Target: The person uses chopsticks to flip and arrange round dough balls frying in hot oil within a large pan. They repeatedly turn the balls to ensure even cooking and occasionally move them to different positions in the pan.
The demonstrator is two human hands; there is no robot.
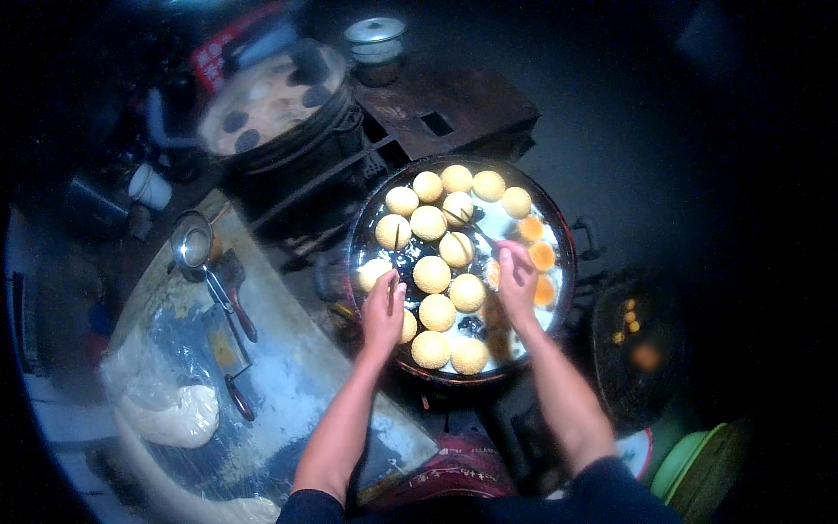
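A wide round pan (353,245) of hot-looking oil holds several golden dough balls (431,274), with rough, seed-like surfaces. Smaller orange rounds (542,257) lie near its right wall. Over the pan's left side, my left hand (385,314) is closed around a thin brown stick (391,296); a dark line crosses the ball beyond it, stick or shadow I cannot tell. My right hand (517,278) grips a slender dark utensil (484,234) over the right half. Its far end reaches a ball (457,208) in the upper middle; whether it touches is unclear.
At left, a worktable (288,367) bears a metal ladle (192,247), a flat scraper (226,347) and dough (177,416) under plastic. A large pot (275,105) and lidded pot (375,39) stand beyond. A dark pan (605,367) and green basin (681,458) lie at right.
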